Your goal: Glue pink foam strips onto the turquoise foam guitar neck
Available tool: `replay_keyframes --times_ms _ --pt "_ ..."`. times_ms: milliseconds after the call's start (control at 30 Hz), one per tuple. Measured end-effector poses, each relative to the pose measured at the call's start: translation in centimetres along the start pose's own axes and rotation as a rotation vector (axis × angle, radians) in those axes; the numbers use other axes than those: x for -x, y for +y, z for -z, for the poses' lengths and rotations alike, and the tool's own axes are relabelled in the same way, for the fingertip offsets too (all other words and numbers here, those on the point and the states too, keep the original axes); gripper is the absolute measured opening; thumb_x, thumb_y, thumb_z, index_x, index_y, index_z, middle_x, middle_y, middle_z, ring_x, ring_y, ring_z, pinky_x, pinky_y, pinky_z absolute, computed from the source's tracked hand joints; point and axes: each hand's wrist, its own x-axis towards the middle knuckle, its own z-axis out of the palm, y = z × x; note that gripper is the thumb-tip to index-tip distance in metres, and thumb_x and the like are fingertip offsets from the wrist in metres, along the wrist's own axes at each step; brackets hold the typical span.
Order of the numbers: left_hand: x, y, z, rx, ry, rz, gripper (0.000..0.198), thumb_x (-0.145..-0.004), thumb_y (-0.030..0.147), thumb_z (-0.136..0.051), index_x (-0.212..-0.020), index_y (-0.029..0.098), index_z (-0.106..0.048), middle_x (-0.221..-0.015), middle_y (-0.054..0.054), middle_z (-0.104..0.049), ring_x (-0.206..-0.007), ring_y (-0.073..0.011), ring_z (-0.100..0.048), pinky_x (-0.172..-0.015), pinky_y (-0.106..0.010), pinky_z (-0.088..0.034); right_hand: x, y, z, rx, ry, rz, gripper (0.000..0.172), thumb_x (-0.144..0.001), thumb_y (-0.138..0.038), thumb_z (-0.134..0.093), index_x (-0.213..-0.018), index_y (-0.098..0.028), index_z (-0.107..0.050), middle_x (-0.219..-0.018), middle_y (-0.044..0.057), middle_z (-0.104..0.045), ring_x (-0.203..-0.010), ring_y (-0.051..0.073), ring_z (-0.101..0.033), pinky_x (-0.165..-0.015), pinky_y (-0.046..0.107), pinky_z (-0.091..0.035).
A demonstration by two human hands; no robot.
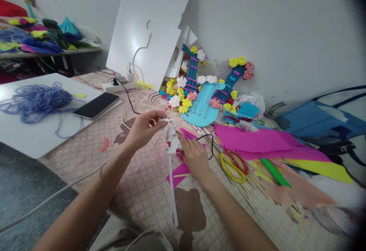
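Note:
In the head view, a stained white glue gun (172, 134) lies in front of me, with a long whitish glue stick (172, 192) sticking out of its back toward me. My right hand (196, 155) is wrapped around its right side; the fingertips are partly hidden. My left hand (147, 129) is closed in a pinch beside the gun's front end, at a small white bit too unclear to name. A black cord (212, 146) loops out by my right hand. Pink paper scraps (180, 172) lie under the gun.
Behind stand blue guitar-shaped crafts (203, 104) with paper flowers. To the right lie magenta sheets (251, 138), yellow-handled scissors (233, 169) and thin sticks (248, 190). At left, a phone (96, 105) and tangled purple yarn (42, 100) rest on a white board (37, 140). A power strip (118, 86) sits behind.

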Motion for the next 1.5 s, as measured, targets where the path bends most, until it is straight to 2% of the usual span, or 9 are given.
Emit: replay_keyframes --times_ms 100,233,300,400,733,1000,1100,1300,1500 --pt "0.0 1.1 0.0 -0.210 -0.130 -0.123 0.014 -0.079 0.019 -0.059 -0.089 0.019 -0.069 -0.083 -0.004 -0.067 -0.067 -0.0129 -0.056 -0.065 -0.026 -0.045 0.0 -0.1 0.0 0.004 -0.019 0.006 0.042 -0.092 -0.017 -0.046 -0.132 -0.007 -0.045 -0.082 0.010 -0.064 -0.078 0.023 -0.057 -0.066 0.034 -0.043" --pt "-0.4 2.9 0.1 -0.290 -0.460 -0.308 0.026 -0.082 0.009 -0.050 -0.094 0.021 -0.070 -0.099 -0.006 -0.069 -0.092 -0.0179 -0.062 -0.083 -0.031 -0.047 0.0 -0.2 0.0 0.023 -0.040 0.015 0.038 -0.094 -0.021 -0.045 -0.129 -0.008 -0.047 -0.081 0.010 -0.063 -0.077 0.022 -0.057 -0.064 0.034 -0.043" --pt "-0.7 3.4 0.2 -0.317 -0.618 -0.337 0.032 -0.080 0.004 -0.050 -0.098 0.023 -0.070 -0.100 -0.005 -0.070 -0.096 -0.0184 -0.063 -0.086 -0.031 -0.046 0.0 -0.1 0.0 0.035 -0.045 0.023 0.036 -0.094 -0.022 -0.045 -0.127 -0.009 -0.048 -0.082 0.010 -0.064 -0.076 0.022 -0.057 -0.063 0.034 -0.042" --pt "-1.2 3.6 0.3 -0.392 -0.702 -0.309 0.040 -0.076 -0.002 -0.050 -0.100 0.024 -0.070 -0.099 -0.004 -0.071 -0.097 -0.0189 -0.064 -0.086 -0.031 -0.046 0.1 0.0 -0.1 0.045 -0.031 0.052 0.035 -0.094 -0.022 -0.044 -0.127 -0.009 -0.048 -0.080 0.009 -0.063 -0.074 0.022 -0.056 -0.061 0.033 -0.041" --pt "-2.4 2.5 0.0 -0.440 -0.739 -0.345 0.020 -0.074 0.010 -0.065 -0.088 0.023 -0.070 -0.084 -0.003 -0.069 -0.084 -0.0179 -0.060 -0.075 -0.028 -0.043 0.4 -0.1 -0.5 -0.087 0.056 -0.025 0.028 -0.094 -0.029 -0.044 -0.111 -0.011 -0.056 -0.079 0.011 -0.062 -0.073 0.022 -0.057 -0.065 0.032 -0.043" --pt "-2.5 1.4 -0.3 -0.456 -0.774 -0.480 0.015 -0.085 0.014 -0.053 -0.089 0.020 -0.066 -0.084 -0.005 -0.063 -0.084 -0.0184 -0.056 -0.076 -0.028 -0.040 0.2 -0.5 0.1 -0.119 0.095 -0.002 0.023 -0.094 -0.027 -0.045 -0.106 -0.011 -0.057 -0.074 0.009 -0.063 -0.069 0.021 -0.058 -0.061 0.031 -0.042" --pt "-2.8 1.4 -0.1 -0.518 -0.664 -0.501 0.015 -0.088 0.016 -0.048 -0.094 0.019 -0.062 -0.087 -0.007 -0.062 -0.086 -0.0194 -0.055 -0.078 -0.031 -0.040 0.1 -0.5 0.2 -0.123 0.097 -0.007 0.023 -0.093 -0.026 -0.046 -0.107 -0.011 -0.057 -0.076 0.009 -0.064 -0.069 0.021 -0.057 -0.063 0.031 -0.042" --pt "-2.7 1.8 1.4 -0.473 -0.249 -0.409 0.010 -0.088 0.020 -0.051 -0.095 0.019 -0.058 -0.088 -0.005 -0.061 -0.079 -0.0164 -0.054 -0.073 -0.029 -0.042 0.1 -0.3 0.3 -0.143 0.139 0.004 0.033 -0.097 -0.034 -0.037 -0.107 -0.009 -0.057 -0.080 0.011 -0.065 -0.072 0.021 -0.058 -0.066 0.031 -0.043" --pt "-2.2 1.4 2.1 -0.332 -0.230 -0.347 0.012 -0.082 0.017 -0.057 -0.093 0.018 -0.063 -0.093 -0.004 -0.059 -0.071 -0.0116 -0.052 -0.064 -0.024 -0.042 0.0 -0.5 0.3 -0.135 0.136 0.007 0.042 -0.096 -0.044 -0.034 -0.108 -0.010 -0.057 -0.078 0.010 -0.064 -0.072 0.021 -0.057 -0.064 0.031 -0.041"
